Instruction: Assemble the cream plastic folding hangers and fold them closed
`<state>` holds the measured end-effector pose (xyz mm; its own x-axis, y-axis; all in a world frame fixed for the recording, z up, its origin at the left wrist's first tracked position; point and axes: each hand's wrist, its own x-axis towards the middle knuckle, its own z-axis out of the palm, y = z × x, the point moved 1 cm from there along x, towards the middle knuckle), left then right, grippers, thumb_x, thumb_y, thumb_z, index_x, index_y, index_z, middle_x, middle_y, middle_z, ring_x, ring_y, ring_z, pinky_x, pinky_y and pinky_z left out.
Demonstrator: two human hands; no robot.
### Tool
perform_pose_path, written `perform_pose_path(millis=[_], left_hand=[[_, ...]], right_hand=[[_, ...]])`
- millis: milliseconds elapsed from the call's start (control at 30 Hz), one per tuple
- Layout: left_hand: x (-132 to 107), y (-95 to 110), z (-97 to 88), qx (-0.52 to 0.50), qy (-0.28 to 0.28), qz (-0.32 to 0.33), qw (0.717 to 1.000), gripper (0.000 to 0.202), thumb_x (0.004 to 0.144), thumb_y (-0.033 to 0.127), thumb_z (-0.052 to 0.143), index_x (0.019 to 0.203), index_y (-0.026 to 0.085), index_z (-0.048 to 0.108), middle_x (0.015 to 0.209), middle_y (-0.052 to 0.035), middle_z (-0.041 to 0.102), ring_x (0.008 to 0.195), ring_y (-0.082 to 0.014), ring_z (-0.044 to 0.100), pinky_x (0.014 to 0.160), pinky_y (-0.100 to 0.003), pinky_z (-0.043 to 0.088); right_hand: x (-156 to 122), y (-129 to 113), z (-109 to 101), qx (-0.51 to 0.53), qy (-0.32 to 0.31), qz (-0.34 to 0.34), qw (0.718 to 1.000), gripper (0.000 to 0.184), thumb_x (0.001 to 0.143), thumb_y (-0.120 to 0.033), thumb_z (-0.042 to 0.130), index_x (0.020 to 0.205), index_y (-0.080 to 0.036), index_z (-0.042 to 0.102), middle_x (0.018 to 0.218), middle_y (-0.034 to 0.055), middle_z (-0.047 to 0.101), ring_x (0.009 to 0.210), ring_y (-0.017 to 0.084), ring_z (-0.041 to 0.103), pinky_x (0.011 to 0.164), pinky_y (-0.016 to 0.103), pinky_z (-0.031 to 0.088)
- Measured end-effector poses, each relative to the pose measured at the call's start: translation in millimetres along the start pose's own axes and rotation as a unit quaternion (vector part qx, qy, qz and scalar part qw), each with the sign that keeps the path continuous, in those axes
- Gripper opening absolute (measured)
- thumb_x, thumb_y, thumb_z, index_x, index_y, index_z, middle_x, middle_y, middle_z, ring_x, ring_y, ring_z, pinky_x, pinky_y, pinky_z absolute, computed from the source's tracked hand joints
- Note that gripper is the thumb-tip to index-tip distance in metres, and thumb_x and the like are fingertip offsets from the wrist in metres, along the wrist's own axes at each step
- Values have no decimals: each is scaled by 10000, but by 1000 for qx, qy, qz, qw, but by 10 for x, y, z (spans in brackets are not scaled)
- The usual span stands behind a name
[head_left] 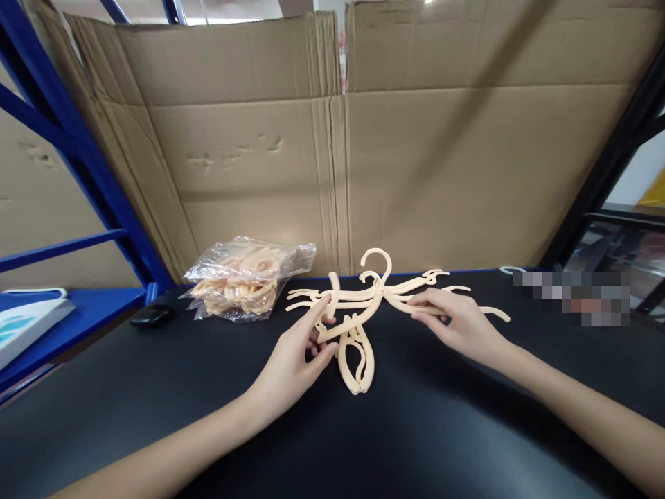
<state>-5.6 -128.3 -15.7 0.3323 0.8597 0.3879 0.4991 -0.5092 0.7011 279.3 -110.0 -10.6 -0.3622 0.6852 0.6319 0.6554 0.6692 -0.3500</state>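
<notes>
Several cream plastic hangers (370,298) lie tangled in the middle of a black tabletop (364,430), one hook standing up at the back. My left hand (298,353) pinches the left arm of one hanger between thumb and fingers. My right hand (457,322) grips the right arm of the same hanger, fingers closed over it. Two more hangers (356,360) lie flat just below the left hand's grip, pointing toward me.
A clear plastic bag of more cream hangers (244,281) sits at the back left. A small black object (150,316) lies left of the bag. Cardboard sheets (332,152) wall the back. Blue shelving (77,166) stands at the left, a black frame (613,159) at the right.
</notes>
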Motion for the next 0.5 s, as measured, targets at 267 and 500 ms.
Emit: perform_pose_path(millis=[267,500], left_hand=[[-1,-62,-48,28,38,55,997,364,931,254,428,1278,218,535,1204,-69,647,1031,-213,631,924,-336,464],[22,-46,-72,-38,66,-21,997,344,906,295,460,1218,187,560,916,-52,685,766,-177,625,719,-279,478]], right_hand=[[23,-76,-62,-78,5,-84,993,148,900,-174,514,1007,-195,615,935,64,643,894,195,584,802,328,469],[10,19,-149,-300,74,21,951,234,949,-292,434,815,-194,600,855,32,636,686,172,578,584,289,405]])
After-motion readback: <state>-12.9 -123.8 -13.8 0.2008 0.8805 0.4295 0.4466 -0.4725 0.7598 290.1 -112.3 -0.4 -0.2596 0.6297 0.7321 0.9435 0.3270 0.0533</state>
